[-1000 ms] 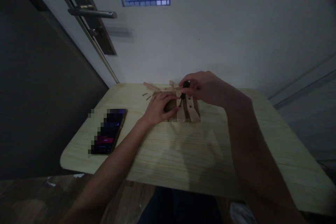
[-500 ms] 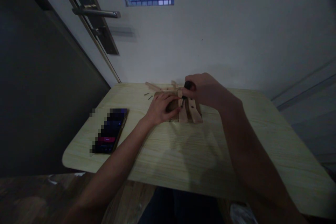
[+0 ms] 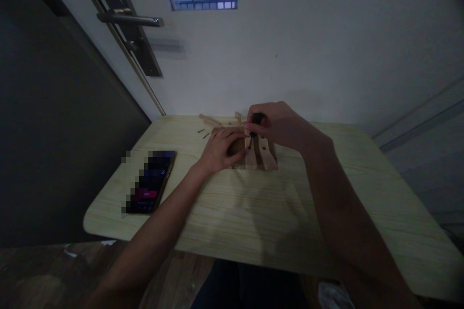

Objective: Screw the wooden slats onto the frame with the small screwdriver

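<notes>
A small assembly of wooden slats (image 3: 264,155) lies near the far edge of the light wooden table (image 3: 253,212). My left hand (image 3: 220,148) presses down on its left part, fingers curled over the wood. My right hand (image 3: 277,123) is closed round the black handle of a small screwdriver (image 3: 254,124), held upright with its tip on a slat between the two hands.
A dark phone (image 3: 150,181) lies on the table's left side. Two small screws (image 3: 203,133) and loose wooden strips (image 3: 210,119) lie behind the assembly by the wall. A door with a metal handle (image 3: 128,19) stands at the left.
My right hand has closed more tightly round the screwdriver handle and shifted slightly. The left hand stays on the wood.
</notes>
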`<state>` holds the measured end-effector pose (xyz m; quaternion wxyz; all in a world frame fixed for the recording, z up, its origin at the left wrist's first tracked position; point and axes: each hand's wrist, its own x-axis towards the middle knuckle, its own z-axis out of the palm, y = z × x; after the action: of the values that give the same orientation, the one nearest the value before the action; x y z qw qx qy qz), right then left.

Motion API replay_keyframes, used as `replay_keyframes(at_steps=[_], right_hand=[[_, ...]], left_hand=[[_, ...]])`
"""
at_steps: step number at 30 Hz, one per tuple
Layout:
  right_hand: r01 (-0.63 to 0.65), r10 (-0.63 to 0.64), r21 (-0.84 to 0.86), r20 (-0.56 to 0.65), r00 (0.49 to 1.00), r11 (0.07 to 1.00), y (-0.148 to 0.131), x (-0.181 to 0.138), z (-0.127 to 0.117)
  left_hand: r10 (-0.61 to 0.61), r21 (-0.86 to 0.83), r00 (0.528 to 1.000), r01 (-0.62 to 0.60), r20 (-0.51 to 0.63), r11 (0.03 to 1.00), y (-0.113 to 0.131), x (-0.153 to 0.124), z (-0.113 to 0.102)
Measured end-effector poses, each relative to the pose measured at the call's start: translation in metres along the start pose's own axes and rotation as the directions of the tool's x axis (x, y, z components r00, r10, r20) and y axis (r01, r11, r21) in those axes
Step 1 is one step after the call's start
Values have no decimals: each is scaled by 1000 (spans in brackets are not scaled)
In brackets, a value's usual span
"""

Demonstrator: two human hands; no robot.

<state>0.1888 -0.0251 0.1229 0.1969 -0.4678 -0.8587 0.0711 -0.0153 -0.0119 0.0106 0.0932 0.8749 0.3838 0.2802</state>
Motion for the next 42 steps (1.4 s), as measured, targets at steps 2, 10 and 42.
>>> replay_keyframes(at_steps=[2,10,42], right_hand=[[5,-6,38,43,999,999,1,-3,-5],[-83,86,-54,52,995,995,3,-2,-8],[-90,87,-58,-51,995,994,-3,-8,-14]], left_hand=[[-4,1,1000,4,4,1000,0,0,-1],[-2,-17,1000,2,2,1000,-1,-1,0],[24,1,999,-24,-27,1000,-3,-2,-1]])
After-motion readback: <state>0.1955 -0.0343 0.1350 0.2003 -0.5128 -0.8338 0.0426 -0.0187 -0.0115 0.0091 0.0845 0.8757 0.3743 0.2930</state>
